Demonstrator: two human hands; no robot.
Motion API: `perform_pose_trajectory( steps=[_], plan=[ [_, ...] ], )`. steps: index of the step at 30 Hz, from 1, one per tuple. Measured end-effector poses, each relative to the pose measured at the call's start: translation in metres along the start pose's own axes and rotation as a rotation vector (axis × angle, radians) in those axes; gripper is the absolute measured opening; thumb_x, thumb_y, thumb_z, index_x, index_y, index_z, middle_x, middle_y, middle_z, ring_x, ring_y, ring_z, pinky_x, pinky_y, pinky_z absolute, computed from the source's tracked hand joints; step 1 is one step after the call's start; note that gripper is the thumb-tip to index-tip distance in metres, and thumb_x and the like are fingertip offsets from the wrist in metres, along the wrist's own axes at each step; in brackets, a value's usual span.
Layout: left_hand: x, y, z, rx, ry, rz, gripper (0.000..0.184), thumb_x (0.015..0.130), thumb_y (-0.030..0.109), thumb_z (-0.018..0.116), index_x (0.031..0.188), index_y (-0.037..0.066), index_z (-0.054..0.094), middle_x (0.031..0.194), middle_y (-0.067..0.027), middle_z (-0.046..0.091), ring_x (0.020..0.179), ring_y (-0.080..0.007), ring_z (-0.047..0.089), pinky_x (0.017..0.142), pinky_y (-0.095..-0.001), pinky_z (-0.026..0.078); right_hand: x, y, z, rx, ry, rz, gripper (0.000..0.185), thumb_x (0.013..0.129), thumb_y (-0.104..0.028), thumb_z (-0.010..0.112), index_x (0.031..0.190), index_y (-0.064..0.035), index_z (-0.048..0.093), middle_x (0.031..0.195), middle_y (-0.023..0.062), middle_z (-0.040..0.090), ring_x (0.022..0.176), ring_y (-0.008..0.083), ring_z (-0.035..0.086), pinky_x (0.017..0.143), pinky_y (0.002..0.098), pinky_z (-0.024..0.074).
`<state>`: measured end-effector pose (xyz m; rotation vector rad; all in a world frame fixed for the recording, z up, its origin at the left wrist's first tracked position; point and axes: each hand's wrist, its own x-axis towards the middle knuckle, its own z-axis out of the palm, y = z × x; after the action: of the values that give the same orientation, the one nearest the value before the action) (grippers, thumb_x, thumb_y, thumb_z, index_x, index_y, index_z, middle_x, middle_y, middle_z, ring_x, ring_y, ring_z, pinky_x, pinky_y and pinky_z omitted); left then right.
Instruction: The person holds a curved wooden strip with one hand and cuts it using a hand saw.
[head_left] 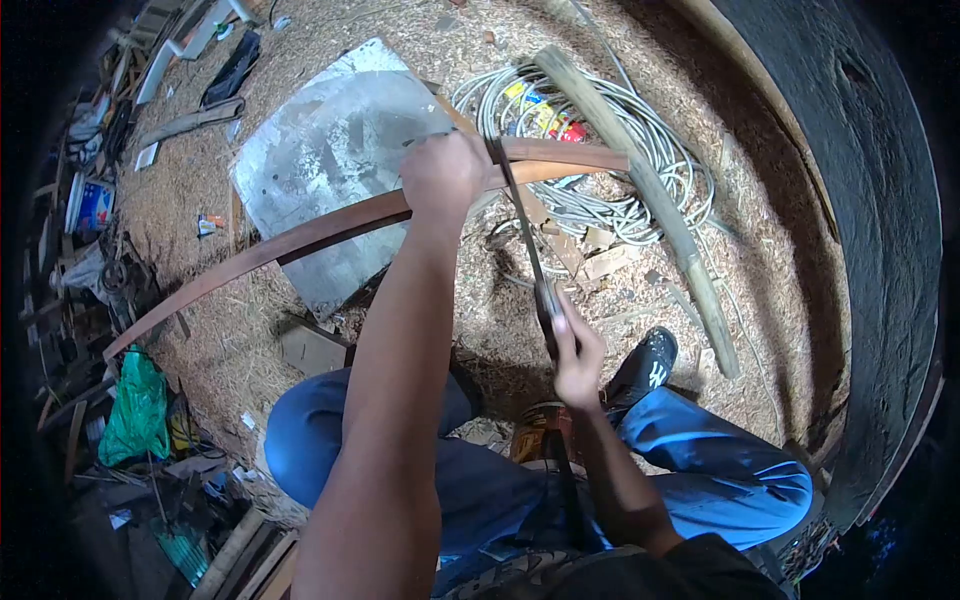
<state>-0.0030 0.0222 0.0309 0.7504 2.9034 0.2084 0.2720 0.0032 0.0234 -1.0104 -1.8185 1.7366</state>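
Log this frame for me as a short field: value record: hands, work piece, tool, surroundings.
Left hand: fist closed on the curved wooden strip
Right hand: fingers wrapped around the handle of the long-bladed tool
Blade position: crosses the strip just right of the fist; seen nearly edge-on, tool type uncertain
Under the strip: scuffed flat panel
Beyond, to the right: coiled cable, with a wooden pole across it
Far left: green bag
Floor: strewn with shavings
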Motion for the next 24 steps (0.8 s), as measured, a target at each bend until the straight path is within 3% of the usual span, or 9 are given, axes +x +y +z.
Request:
perform_pose_trajectory(
  steps=[3, 6, 10, 12, 13, 14, 16, 19, 24],
  plan=[
    [-0.002, -0.006, 0.003, 0.005, -0.020, -0.007, 0.041, 0.091, 0.029, 0.046, 0.075, 0.004, 0.075, 0.078, -0.0203, 0.071, 0.075, -0.0365, 0.071, 0.073, -0.0443, 0.057, -0.023, -0.005, -0.011, -0.037, -0.012, 0.207, 0.038, 0.102, -0.017, 0.053, 0.132, 0.0055, 0.056, 0.125, 0.0210, 0.065, 0.118, 0.0228, 0.060, 0.103, 0.0317, 0.0416],
    [-0.001, -0.004, 0.005, -0.026, 0.055, 0.050, 0.045, 0.092, 0.029, 0.045, 0.070, 0.002, 0.073, 0.072, -0.0228, 0.069, 0.069, -0.0393, 0.070, 0.070, -0.0466, 0.057, 0.024, -0.015, 0.013, -0.056, -0.008, 0.010, 0.037, 0.102, -0.017, 0.053, 0.132, 0.0054, 0.056, 0.125, 0.0204, 0.065, 0.117, 0.0224, 0.060, 0.103, 0.0319, 0.0421],
    [-0.003, -0.005, 0.009, -0.010, 0.070, 0.047, 0.044, 0.092, 0.030, 0.045, 0.072, 0.003, 0.074, 0.075, -0.0235, 0.069, 0.072, -0.0389, 0.070, 0.072, -0.0473, 0.057, 0.053, -0.006, 0.024, 0.079, 0.013, 0.185, 0.038, 0.102, -0.018, 0.053, 0.134, 0.0033, 0.055, 0.128, 0.0206, 0.063, 0.117, 0.0227, 0.060, 0.103, 0.0320, 0.0420],
    [-0.001, -0.001, 0.001, 0.015, -0.007, 0.005, 0.042, 0.092, 0.030, 0.044, 0.079, 0.005, 0.075, 0.082, -0.0210, 0.071, 0.079, -0.0368, 0.071, 0.076, -0.0456, 0.056, 0.026, -0.005, 0.011, -0.037, -0.010, -0.004, 0.038, 0.102, -0.018, 0.052, 0.135, 0.0017, 0.055, 0.129, 0.0190, 0.063, 0.117, 0.0214, 0.060, 0.103, 0.0325, 0.0423],
    [-0.001, 0.000, -0.003, 0.039, -0.088, -0.043, 0.041, 0.093, 0.030, 0.043, 0.086, 0.007, 0.077, 0.089, -0.0184, 0.073, 0.086, -0.0346, 0.072, 0.080, -0.0439, 0.056, 0.007, -0.011, 0.000, -0.009, -0.038, 0.102, 0.039, 0.102, -0.018, 0.052, 0.136, 0.0017, 0.054, 0.128, 0.0183, 0.064, 0.119, 0.0208, 0.059, 0.103, 0.0332, 0.0419],
    [0.001, 0.001, -0.005, 0.035, -0.086, -0.049, 0.041, 0.093, 0.030, 0.043, 0.086, 0.007, 0.077, 0.089, -0.0184, 0.073, 0.086, -0.0346, 0.072, 0.080, -0.0439, 0.056, -0.010, -0.003, -0.005, -0.020, -0.008, 0.005, 0.038, 0.102, -0.017, 0.052, 0.136, 0.0018, 0.055, 0.127, 0.0181, 0.064, 0.117, 0.0195, 0.059, 0.102, 0.0332, 0.0425],
    [-0.001, 0.001, -0.006, 0.049, -0.114, -0.041, 0.041, 0.093, 0.030, 0.043, 0.087, 0.007, 0.077, 0.092, -0.0187, 0.073, 0.089, -0.0343, 0.071, 0.083, -0.0438, 0.055, -0.024, -0.005, -0.013, -0.041, -0.003, 0.177, 0.038, 0.102, -0.015, 0.052, 0.135, 0.0018, 0.055, 0.127, 0.0194, 0.064, 0.117, 0.0204, 0.060, 0.102, 0.0330, 0.0425],
    [-0.002, 0.003, -0.011, 0.050, -0.139, -0.031, 0.041, 0.093, 0.029, 0.042, 0.088, 0.007, 0.077, 0.094, -0.0189, 0.073, 0.090, -0.0343, 0.071, 0.084, -0.0438, 0.054, 0.014, -0.009, 0.003, -0.059, -0.041, 0.006, 0.038, 0.102, -0.016, 0.052, 0.135, 0.0017, 0.055, 0.126, 0.0209, 0.064, 0.116, 0.0201, 0.060, 0.101, 0.0320, 0.0430],
    [-0.004, 0.002, -0.006, 0.033, -0.093, -0.029, 0.041, 0.093, 0.029, 0.042, 0.088, 0.007, 0.077, 0.094, -0.0191, 0.073, 0.091, -0.0346, 0.070, 0.084, -0.0441, 0.054, 0.051, -0.017, 0.015, -0.012, -0.035, 0.152, 0.040, 0.102, -0.019, 0.053, 0.135, 0.0028, 0.054, 0.129, 0.0222, 0.062, 0.118, 0.0213, 0.059, 0.102, 0.0313, 0.0419]
  ],
)
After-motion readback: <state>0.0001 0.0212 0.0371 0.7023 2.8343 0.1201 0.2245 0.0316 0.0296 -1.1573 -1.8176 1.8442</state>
